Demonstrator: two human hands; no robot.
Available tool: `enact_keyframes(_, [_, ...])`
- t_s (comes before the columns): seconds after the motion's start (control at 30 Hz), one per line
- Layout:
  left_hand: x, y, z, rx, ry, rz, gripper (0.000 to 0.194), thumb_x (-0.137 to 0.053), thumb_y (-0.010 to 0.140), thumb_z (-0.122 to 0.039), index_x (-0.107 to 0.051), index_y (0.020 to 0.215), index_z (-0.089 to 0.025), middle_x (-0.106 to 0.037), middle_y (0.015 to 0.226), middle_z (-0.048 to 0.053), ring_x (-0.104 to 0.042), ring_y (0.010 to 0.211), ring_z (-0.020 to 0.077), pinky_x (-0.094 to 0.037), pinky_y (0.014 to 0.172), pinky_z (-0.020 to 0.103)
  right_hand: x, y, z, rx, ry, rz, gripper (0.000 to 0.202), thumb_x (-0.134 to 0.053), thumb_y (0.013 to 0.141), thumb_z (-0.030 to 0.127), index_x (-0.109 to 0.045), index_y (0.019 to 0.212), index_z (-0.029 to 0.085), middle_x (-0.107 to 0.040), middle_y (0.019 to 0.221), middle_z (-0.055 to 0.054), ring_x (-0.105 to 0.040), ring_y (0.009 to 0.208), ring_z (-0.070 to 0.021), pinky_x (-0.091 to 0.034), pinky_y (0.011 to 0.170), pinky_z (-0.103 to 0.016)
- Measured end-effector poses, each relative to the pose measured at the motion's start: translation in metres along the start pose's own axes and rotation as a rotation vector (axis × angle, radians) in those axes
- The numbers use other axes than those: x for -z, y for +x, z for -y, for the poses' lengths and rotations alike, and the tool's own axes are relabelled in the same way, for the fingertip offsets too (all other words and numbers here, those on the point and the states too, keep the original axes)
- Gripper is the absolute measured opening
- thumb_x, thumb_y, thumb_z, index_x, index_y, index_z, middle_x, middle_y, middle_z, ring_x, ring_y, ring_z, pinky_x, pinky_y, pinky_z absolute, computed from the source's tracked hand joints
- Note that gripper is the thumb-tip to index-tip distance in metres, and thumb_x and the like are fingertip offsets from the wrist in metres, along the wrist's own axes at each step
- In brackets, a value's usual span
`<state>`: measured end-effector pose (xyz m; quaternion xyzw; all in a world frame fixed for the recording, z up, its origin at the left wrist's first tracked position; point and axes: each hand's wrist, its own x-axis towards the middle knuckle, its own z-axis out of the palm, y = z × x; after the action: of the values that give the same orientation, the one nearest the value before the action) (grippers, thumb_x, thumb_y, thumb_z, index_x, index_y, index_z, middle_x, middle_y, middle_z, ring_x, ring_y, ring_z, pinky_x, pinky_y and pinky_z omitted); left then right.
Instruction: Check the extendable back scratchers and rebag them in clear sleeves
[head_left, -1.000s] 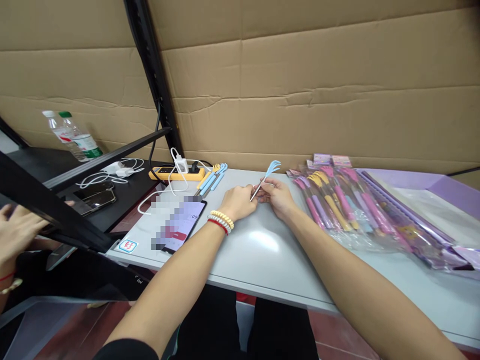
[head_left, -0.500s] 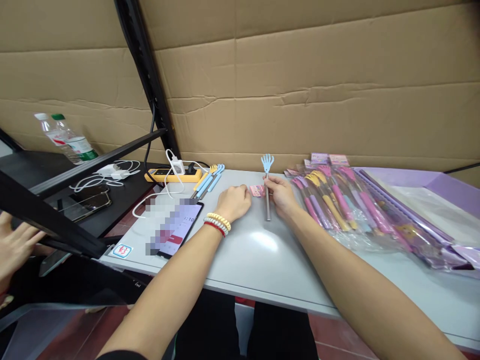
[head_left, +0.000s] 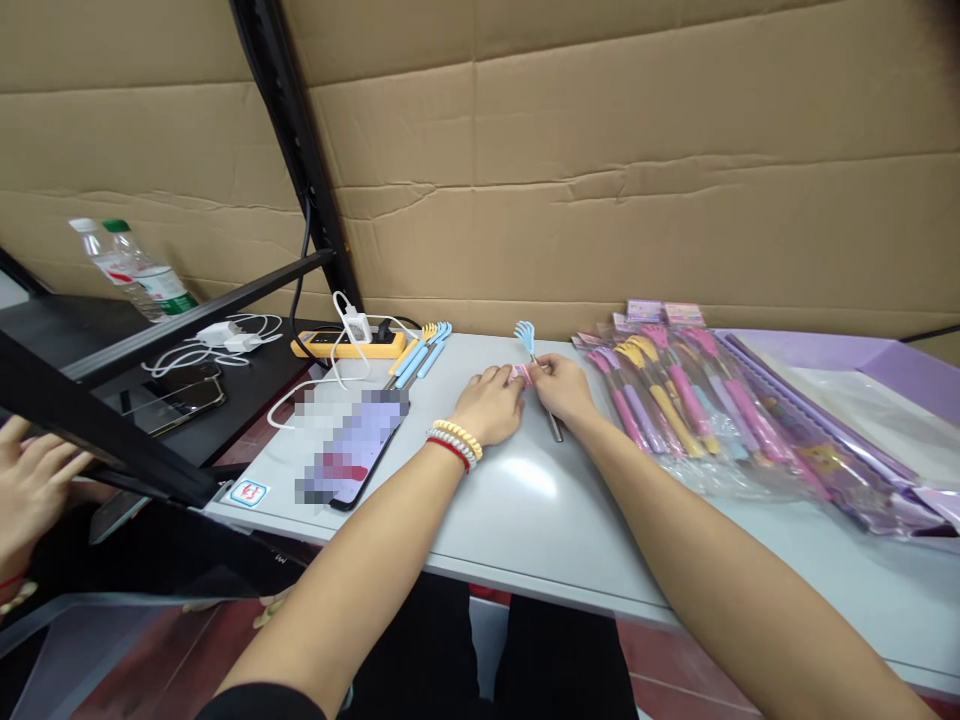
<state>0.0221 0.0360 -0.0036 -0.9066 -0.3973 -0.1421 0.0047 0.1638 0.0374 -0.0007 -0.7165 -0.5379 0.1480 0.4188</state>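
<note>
My right hand (head_left: 564,388) is closed around the metal shaft of a back scratcher (head_left: 526,338) with a light-blue claw head. The claw points away from me, and the shaft's end (head_left: 555,430) shows below my fingers. To its left, my left hand (head_left: 491,408) lies low over the table with fingers stretched out. Its fingertips touch a small pink card (head_left: 520,373), which they partly cover. Several back scratchers in clear wrappers (head_left: 660,390), with pink, yellow and purple parts, lie to the right. Loose blue and yellow back scratchers (head_left: 420,355) lie at the back left.
A phone (head_left: 367,450) lies on the grey table (head_left: 517,540) left of my arm. Behind it are a yellow power strip (head_left: 345,345) and a white cable. A purple box (head_left: 832,350) stands at the right. Another person's hand (head_left: 34,480) is at far left, beyond the black frame.
My left hand has moved right, and its fingers have unfolded onto the pink card. The back scratcher has tilted, its head going left and its lower end right.
</note>
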Motion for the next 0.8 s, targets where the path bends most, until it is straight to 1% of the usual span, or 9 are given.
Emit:
enact_keyframes(0.07, [-0.002,0.001,-0.002,0.022,0.001,0.009,0.044,-0.039,0.091,-0.028,-0.047,0.131,-0.012,-0.047,0.140,0.015,-0.041,0.128,0.0258,-0.035,0.104,0.040,0.000,-0.001,0.001,0.021,-0.026,0.001,0.019,-0.051,0.076,0.029,-0.066,0.079,0.018,-0.067,0.068,-0.005,-0.059,0.066,-0.0180,-0.041,0.064,-0.027])
enact_keyframes(0.13, [-0.001,0.002,-0.004,0.069,-0.004,0.007,0.043,-0.042,0.090,-0.031,-0.048,0.129,-0.013,-0.049,0.137,0.015,-0.043,0.126,0.0262,-0.035,0.103,0.040,0.000,-0.002,0.001,0.038,-0.035,-0.010,0.020,-0.050,0.077,0.029,-0.066,0.079,0.018,-0.066,0.066,-0.005,-0.058,0.064,-0.0176,-0.041,0.063,-0.027])
enact_keyframes(0.23, [0.005,0.002,-0.005,0.185,-0.055,-0.046,0.038,-0.040,0.091,-0.033,-0.052,0.123,-0.015,-0.055,0.129,0.014,-0.049,0.120,0.0252,-0.037,0.101,0.038,-0.001,-0.003,0.002,0.071,0.042,-0.004,0.019,-0.051,0.075,0.031,-0.065,0.078,0.018,-0.064,0.061,-0.003,-0.056,0.060,-0.0163,-0.040,0.060,-0.027])
enact_keyframes(0.33, [0.012,0.003,-0.003,0.319,-0.150,-0.149,0.036,-0.035,0.094,-0.029,-0.053,0.121,-0.015,-0.061,0.123,0.013,-0.053,0.115,0.0237,-0.039,0.098,0.036,-0.003,-0.007,0.003,0.127,0.248,0.115,0.021,-0.055,0.073,0.036,-0.063,0.078,0.017,-0.062,0.061,-0.001,-0.054,0.058,-0.0146,-0.040,0.058,-0.025])
enact_keyframes(0.43, [0.016,0.004,0.003,0.407,-0.260,-0.238,0.037,-0.028,0.096,-0.032,-0.058,0.110,-0.016,-0.066,0.112,0.011,-0.058,0.107,0.0223,-0.041,0.092,0.033,-0.006,-0.013,0.007,0.175,0.362,0.255,0.027,-0.057,0.071,0.042,-0.063,0.077,0.016,-0.053,0.054,0.003,-0.044,0.050,-0.0113,-0.034,0.051,-0.024])
enact_keyframes(0.5, [0.017,0.005,0.008,0.470,-0.330,-0.268,0.041,-0.024,0.097,-0.035,-0.061,0.098,-0.017,-0.069,0.103,0.010,-0.061,0.100,0.0221,-0.043,0.087,0.032,-0.007,-0.017,0.009,0.190,0.401,0.325,0.028,-0.059,0.069,0.043,-0.062,0.077,0.017,-0.048,0.052,0.005,-0.039,0.048,-0.0097,-0.030,0.048,-0.023])
enact_keyframes(0.6, [0.015,0.007,0.015,0.556,-0.416,-0.286,0.040,-0.027,0.097,-0.038,-0.061,0.088,-0.019,-0.070,0.093,0.009,-0.063,0.092,0.0221,-0.044,0.081,0.032,-0.007,-0.021,0.012,0.177,0.466,0.450,0.025,-0.061,0.066,0.041,-0.058,0.074,0.018,-0.045,0.050,0.006,-0.037,0.047,-0.0086,-0.028,0.047,-0.023])
enact_keyframes(0.7, [0.012,0.009,0.019,0.566,-0.515,-0.301,0.035,-0.033,0.095,-0.036,-0.060,0.080,-0.019,-0.071,0.086,0.006,-0.064,0.087,0.0195,-0.044,0.078,0.030,-0.007,-0.024,0.016,0.127,0.519,0.552,0.020,-0.061,0.064,0.037,-0.055,0.070,0.019,-0.043,0.049,0.007,-0.035,0.044,-0.0079,-0.026,0.044,-0.022])
enact_keyframes(0.8, [0.011,0.009,0.020,0.545,-0.588,-0.343,0.033,-0.035,0.094,-0.035,-0.059,0.079,-0.019,-0.070,0.083,0.004,-0.063,0.084,0.0169,-0.044,0.077,0.027,-0.007,-0.025,0.019,0.073,0.560,0.550,0.019,-0.062,0.062,0.035,-0.055,0.068,0.018,-0.046,0.052,0.005,-0.037,0.042,-0.0074,-0.027,0.043,-0.023])
